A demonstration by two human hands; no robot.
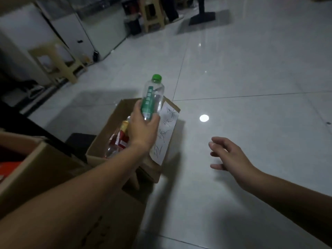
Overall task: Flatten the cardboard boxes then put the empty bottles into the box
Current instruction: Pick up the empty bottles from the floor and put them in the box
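My left hand [142,129] grips a clear empty bottle [152,97] with a green cap and green label, held upright above an open cardboard box [107,123] on the floor. Inside the box lies another bottle with a red and yellow label [120,139]. A white paper with handwriting [166,133] is stuck on the box's right flap. My right hand [229,155] hovers over the bare tiles to the right of the box, fingers spread, holding nothing.
A second cardboard box [34,169] with something red inside stands at the near left, under my left forearm. Beige plastic stools [59,60] and white cabinets [100,31] line the far left. Glossy white floor tiles [251,87] spread to the right.
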